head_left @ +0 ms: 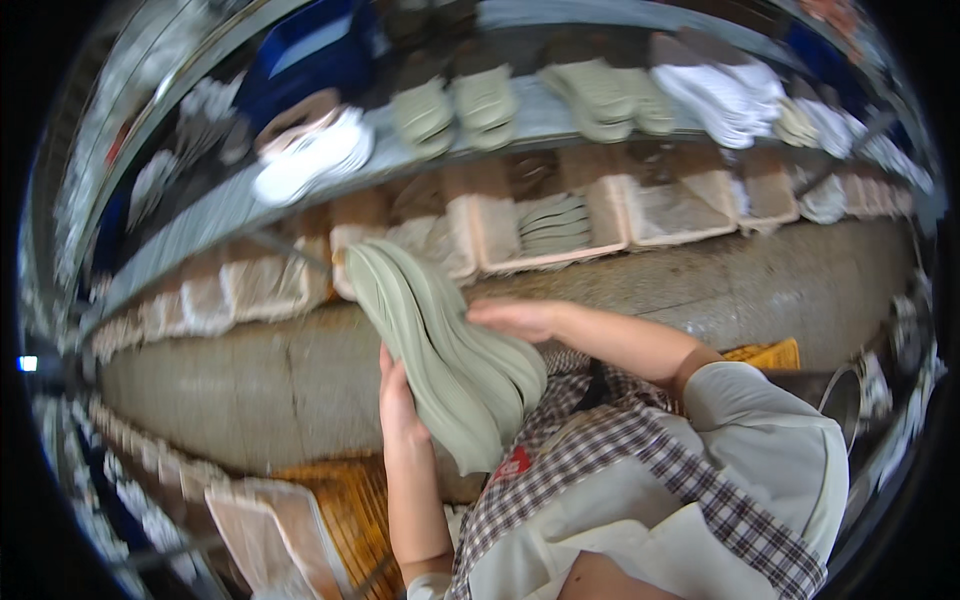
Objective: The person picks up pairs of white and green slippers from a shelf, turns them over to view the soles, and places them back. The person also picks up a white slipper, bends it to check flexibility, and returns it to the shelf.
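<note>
A stack of sage-green shoe soles [430,345] is held in front of my body, tilted, its lower end close to my checked apron. My left hand [402,400] supports the stack along its left side, its thumb side against the outer sole. On the opposite side, my right hand [515,318] presses against the stack with fingers nearly straight. Between the two hands the soles lie close together, edge to edge. Part of the left hand's fingers is hidden behind the stack.
Ahead runs a grey shelf [380,160] with green soles [485,100], white soles [315,155] and a blue bin [305,60]. Below it stands a row of pale crates; one crate [555,262] holds green soles. Behind on the left are a pale crate [270,530] and yellow crates [345,500].
</note>
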### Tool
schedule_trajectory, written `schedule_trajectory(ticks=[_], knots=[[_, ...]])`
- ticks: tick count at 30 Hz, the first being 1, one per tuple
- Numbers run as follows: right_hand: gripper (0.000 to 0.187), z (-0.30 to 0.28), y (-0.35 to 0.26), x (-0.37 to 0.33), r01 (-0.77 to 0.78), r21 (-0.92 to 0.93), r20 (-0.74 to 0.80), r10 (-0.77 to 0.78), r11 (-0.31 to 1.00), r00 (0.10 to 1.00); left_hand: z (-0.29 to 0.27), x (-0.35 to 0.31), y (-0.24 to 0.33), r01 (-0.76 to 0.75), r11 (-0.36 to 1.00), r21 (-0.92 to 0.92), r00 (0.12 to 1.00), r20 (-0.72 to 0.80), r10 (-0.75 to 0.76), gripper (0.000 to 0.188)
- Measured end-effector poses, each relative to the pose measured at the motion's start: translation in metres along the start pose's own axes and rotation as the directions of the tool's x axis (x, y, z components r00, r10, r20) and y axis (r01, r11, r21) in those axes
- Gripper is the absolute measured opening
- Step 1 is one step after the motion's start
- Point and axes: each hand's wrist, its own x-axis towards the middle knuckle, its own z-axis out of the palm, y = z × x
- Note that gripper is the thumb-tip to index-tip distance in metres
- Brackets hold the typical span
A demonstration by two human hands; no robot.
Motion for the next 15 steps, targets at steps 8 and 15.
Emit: schedule_trajectory(ticks=[8, 15], knots=[[0.083, -0.028, -0.006, -0.071, 0.083, 0.009, -0.29, -0.077, 0.996, 0.954, 0.007, 0.064, -0.065, 0.201, 0.98, 0.012, 0.976, 0.081, -0.201, 0.059], [0.07, -0.061, -0.055, -0.096, -0.265, -0.725, -0.51, -0.238, 0.636, 0.826, 0.04, 0.107, -0.105, 0.408, 0.913, 0.014, 0.898, 0.172, -0.405, 0.059]])
